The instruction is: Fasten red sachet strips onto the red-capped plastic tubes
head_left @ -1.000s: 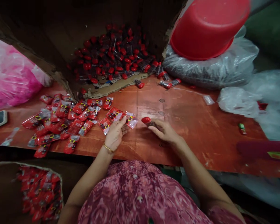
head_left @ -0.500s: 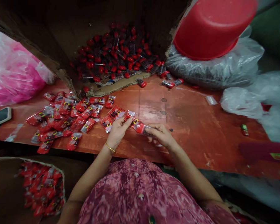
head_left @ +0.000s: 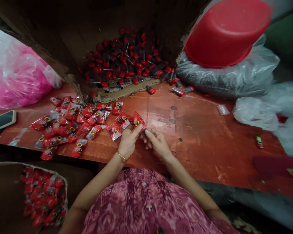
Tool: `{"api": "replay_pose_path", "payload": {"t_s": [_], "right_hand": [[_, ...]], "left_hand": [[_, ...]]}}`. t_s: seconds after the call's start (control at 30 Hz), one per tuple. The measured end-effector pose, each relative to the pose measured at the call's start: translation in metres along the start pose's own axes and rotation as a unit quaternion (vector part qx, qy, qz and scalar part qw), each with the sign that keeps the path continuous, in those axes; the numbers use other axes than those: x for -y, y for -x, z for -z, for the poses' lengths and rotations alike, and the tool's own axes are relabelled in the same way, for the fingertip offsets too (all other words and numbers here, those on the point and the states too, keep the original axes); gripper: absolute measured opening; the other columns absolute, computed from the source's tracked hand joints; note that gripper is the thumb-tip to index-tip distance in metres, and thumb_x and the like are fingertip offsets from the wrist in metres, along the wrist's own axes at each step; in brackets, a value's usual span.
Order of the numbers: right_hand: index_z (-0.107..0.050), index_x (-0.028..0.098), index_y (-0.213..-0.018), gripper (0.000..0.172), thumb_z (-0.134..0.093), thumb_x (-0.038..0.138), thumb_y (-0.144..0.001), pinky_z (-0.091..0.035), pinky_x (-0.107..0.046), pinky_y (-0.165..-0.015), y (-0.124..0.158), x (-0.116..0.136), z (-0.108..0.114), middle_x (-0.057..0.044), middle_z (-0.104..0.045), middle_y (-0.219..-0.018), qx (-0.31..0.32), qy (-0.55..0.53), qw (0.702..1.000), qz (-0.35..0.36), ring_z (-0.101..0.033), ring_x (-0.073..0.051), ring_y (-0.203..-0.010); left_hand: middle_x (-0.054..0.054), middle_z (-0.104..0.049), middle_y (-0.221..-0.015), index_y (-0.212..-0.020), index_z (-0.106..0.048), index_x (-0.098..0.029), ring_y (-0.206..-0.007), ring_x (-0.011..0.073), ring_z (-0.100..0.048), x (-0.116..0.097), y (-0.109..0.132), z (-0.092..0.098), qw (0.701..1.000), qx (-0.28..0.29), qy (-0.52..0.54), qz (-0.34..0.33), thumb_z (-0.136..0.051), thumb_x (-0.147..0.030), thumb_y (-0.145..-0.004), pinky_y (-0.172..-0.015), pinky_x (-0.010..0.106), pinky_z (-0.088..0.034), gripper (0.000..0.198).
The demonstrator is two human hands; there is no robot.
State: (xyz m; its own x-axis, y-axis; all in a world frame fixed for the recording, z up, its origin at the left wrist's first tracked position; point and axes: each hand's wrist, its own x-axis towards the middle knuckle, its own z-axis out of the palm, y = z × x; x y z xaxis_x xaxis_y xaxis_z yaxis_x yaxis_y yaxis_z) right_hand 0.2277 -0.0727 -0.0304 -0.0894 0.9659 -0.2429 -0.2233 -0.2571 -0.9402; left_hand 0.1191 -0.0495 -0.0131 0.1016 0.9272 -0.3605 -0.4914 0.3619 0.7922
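My left hand (head_left: 128,142) pinches a small red printed packet (head_left: 138,119) just above the reddish table (head_left: 205,136). My right hand (head_left: 157,143) is closed right beside it, fingers on the packet's other end and on a red-capped tube that is mostly hidden inside. To the left, a heap of filled red packets (head_left: 70,125) lies on the table. Behind, an open cardboard box (head_left: 63,42) on its side holds several loose red-capped tubes (head_left: 127,61).
A red basin (head_left: 224,32) rests on a clear bag of dark material (head_left: 229,78). Pink plastic bags (head_left: 17,78) sit far left, a phone (head_left: 2,121) near them. White plastic (head_left: 256,112) lies right. A box of filled packets (head_left: 42,198) stands lower left.
My right hand carried a red-capped tube to the packet in my left hand and pushed it in; both hands came together.
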Motion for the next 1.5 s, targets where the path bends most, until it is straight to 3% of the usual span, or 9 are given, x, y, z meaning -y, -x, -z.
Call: {"api": "replay_pose_path", "payload": {"t_s": [0.1,0.23,0.37,0.53,0.67,0.87,1.1,1.33,1.5], "right_hand": [[-0.051,0.02,-0.07,0.042,-0.059,0.061,-0.071,-0.033,-0.019,-0.033,-0.002,-0.005,-0.005,0.008,-0.05,-0.052,0.002,-0.026,1.0,0.018,-0.031,-0.003,-0.032],[-0.055,0.018,-0.071,0.038,-0.06,0.056,-0.073,-0.036,-0.019,-0.041,-0.004,-0.007,-0.005,0.005,-0.051,-0.055,-0.045,0.05,0.993,0.096,-0.042,-0.005,-0.044],[-0.054,0.018,-0.072,0.037,-0.057,0.055,-0.076,-0.033,-0.02,-0.037,-0.005,-0.008,-0.005,0.006,-0.05,-0.054,-0.011,0.079,0.995,0.067,-0.04,-0.006,-0.041],[-0.051,0.02,-0.077,0.038,-0.057,0.057,-0.075,-0.036,-0.019,-0.037,-0.011,-0.012,-0.013,0.008,-0.049,-0.057,-0.043,0.022,0.996,0.072,-0.041,-0.005,-0.039],[-0.052,0.021,-0.085,0.036,-0.063,0.052,-0.072,-0.038,-0.019,-0.04,-0.014,-0.013,-0.011,0.008,-0.051,-0.059,-0.003,0.006,0.997,0.074,-0.044,-0.005,-0.039],[-0.054,0.019,-0.084,0.027,-0.068,0.039,-0.071,-0.047,-0.021,-0.052,-0.012,-0.011,-0.018,0.002,-0.062,-0.071,-0.157,0.038,0.974,0.156,-0.056,-0.008,-0.057],[-0.053,0.019,-0.078,0.027,-0.067,0.041,-0.071,-0.042,-0.02,-0.04,-0.016,-0.002,-0.017,0.008,-0.054,-0.052,-0.058,0.014,0.995,0.083,-0.046,-0.006,-0.037],[-0.056,0.02,-0.089,0.022,-0.063,0.037,-0.077,-0.052,-0.025,-0.06,-0.012,-0.016,-0.022,-0.003,-0.066,-0.081,-0.145,0.12,0.963,0.194,-0.061,-0.012,-0.067],[-0.052,0.02,-0.079,0.029,-0.067,0.044,-0.071,-0.041,-0.019,-0.036,-0.014,-0.004,-0.023,0.007,-0.057,-0.057,-0.064,0.006,0.994,0.086,-0.045,-0.005,-0.037]], "left_hand": [[-0.004,-0.052,-0.049,-0.062,-0.054,-0.016,-0.045,0.008,-0.048,-0.002,-0.002,0.001,1.0,0.022,0.011,0.01,-0.072,-0.055,-0.06,-0.047,0.021,-0.039,0.043],[-0.003,-0.056,-0.055,-0.062,-0.058,-0.014,-0.052,0.0067,-0.05,0.002,-0.003,0.002,0.999,-0.02,-0.019,-0.036,-0.075,-0.052,-0.057,-0.052,0.019,-0.04,0.042],[-0.002,-0.062,-0.061,-0.066,-0.061,-0.012,-0.053,0.007,-0.051,0.007,-0.001,0.003,1.0,-0.023,0.013,-0.012,-0.081,-0.044,-0.049,-0.052,0.02,-0.041,0.041],[-0.004,-0.057,-0.051,-0.063,-0.06,-0.013,-0.045,0.0061,-0.047,0.001,-0.005,0.006,0.999,-0.029,0.032,0.009,-0.082,-0.036,-0.051,-0.044,0.02,-0.036,0.033],[-0.001,-0.064,-0.06,-0.066,-0.063,-0.013,-0.055,0.0079,-0.055,-0.008,-0.009,0.009,0.998,-0.028,0.059,0.014,-0.081,-0.029,-0.054,-0.055,0.019,-0.043,0.027],[-0.002,-0.065,-0.061,-0.065,-0.064,-0.012,-0.056,0.0072,-0.055,-0.009,-0.008,0.005,0.998,-0.041,0.042,-0.013,-0.084,-0.034,-0.048,-0.059,0.019,-0.044,0.034],[0.0,-0.063,-0.057,-0.058,-0.062,-0.013,-0.052,0.0081,-0.054,-0.016,-0.011,0.012,0.998,-0.017,0.056,-0.007,-0.082,-0.043,-0.047,-0.054,0.02,-0.043,0.038],[0.0,-0.064,-0.06,-0.062,-0.065,-0.012,-0.057,0.0079,-0.054,-0.01,-0.01,0.008,0.996,-0.074,0.029,-0.046,-0.08,-0.035,-0.052,-0.061,0.021,-0.044,0.029],[-0.001,-0.059,-0.051,-0.059,-0.06,-0.012,-0.046,0.0076,-0.051,-0.022,-0.013,0.006,0.999,-0.041,0.025,-0.017,-0.078,-0.034,-0.054,-0.047,0.02,-0.04,0.029]]}}
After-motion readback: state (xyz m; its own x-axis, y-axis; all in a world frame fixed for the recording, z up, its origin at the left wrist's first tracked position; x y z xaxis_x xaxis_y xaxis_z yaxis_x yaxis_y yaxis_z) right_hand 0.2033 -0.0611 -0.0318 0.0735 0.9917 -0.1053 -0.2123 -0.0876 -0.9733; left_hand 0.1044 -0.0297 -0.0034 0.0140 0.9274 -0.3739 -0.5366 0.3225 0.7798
